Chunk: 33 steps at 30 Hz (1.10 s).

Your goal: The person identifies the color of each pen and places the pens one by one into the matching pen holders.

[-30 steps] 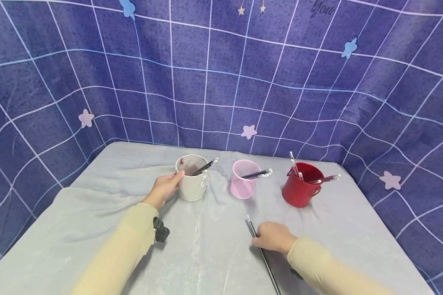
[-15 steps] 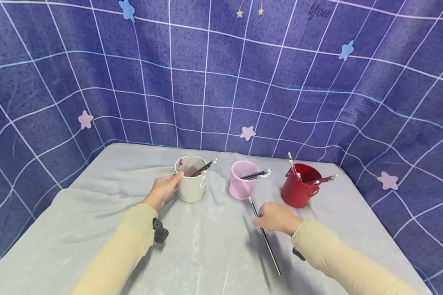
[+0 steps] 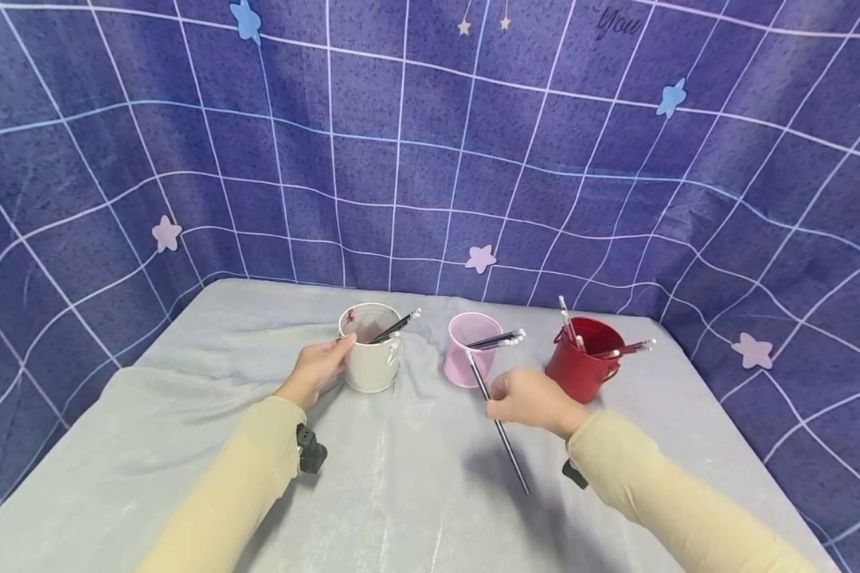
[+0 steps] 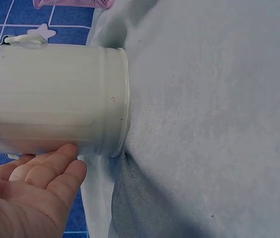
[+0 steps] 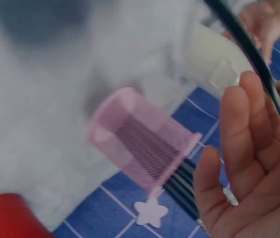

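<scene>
My left hand (image 3: 318, 368) holds the left side of a white metal pail (image 4: 55, 96), its thumb at the rim. Several black pencils (image 3: 400, 325) with white eraser ends lean out of that pail, which stands upright on the cloth. Between thumb and fingers, my right hand (image 3: 530, 400) pinches a long black pencil (image 3: 505, 442), tilted and raised off the cloth. The pencil's white tip overlaps the front of a pink mesh pencil cup (image 5: 140, 139) in the head view; whether they touch, I cannot tell. More black pencils (image 3: 498, 341) stick out of the pink cup.
A red pail (image 3: 573, 372) with several dark red pencils (image 3: 634, 348) stands right of the pink cup, close behind my right hand. Grey cloth (image 3: 394, 485) covers the table, wrinkled at left. A blue gridded curtain (image 3: 430, 143) hangs behind and at both sides.
My right hand has lifted the black pencil off the cloth and moved it forward, so its tip is now by the pink cup. My left hand stays on the white pail.
</scene>
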{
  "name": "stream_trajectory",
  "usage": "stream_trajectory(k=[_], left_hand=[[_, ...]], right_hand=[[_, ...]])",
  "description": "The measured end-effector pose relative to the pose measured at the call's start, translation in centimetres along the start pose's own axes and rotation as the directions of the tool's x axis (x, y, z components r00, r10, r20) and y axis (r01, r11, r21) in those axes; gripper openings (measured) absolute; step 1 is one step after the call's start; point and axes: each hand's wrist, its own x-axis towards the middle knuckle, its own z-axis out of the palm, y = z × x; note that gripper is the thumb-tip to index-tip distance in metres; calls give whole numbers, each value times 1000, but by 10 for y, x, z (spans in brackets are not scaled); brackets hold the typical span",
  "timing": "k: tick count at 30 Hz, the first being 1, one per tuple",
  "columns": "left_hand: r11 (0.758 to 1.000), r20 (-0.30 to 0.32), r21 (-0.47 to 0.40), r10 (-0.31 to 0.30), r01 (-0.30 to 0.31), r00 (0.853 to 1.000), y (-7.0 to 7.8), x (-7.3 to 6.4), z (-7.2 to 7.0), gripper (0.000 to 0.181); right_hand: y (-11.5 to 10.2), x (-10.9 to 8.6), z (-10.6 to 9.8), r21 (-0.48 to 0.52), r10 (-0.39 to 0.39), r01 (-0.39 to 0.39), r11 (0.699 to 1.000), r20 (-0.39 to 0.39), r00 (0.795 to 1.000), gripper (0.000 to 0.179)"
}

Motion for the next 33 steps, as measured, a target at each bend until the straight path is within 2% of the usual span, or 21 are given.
stream_trajectory(k=[4,8,14,16,19,23,27,29,31,33], left_hand=[[1000,3,-2,-2,2,1000,-1,0,-1,69],[1000,6,6,-10,10,1000,0,0,-2,69],[1000,9,2,-8,8,1000,0,0,-1,68],[1000,10,4,-6,6,1000,0,0,-1,69],[1000,6,6,-4,4,1000,0,0,-1,68],[1000,0,8,-2,2,1000,0,-1,-1,66],[1000,-3,1,0,0,1000,0,-2,-1,65],[1000,-10,3,2,-2,1000,1,-2,-1,66],[1000,-20,3,5,-5,1000,0,-2,0,65],[1000,-28,3,4,-4,1000,0,-3,2,64]], right_hand=[[-10,10,-11,140,-10,21,990,-78,997,18],[-23,23,-23,229,15,25,973,-170,985,9],[-40,40,-35,274,47,45,961,-319,947,6],[-45,45,-37,286,75,38,957,-374,924,6],[-52,52,-37,327,134,27,944,-460,878,6],[-56,65,-34,368,185,58,928,-589,787,9],[-63,78,-29,390,209,102,915,-677,705,14],[-68,85,-25,415,224,125,901,-692,686,16],[-72,91,-20,452,244,141,881,-689,682,21],[-74,97,-13,462,247,147,874,-685,685,25]])
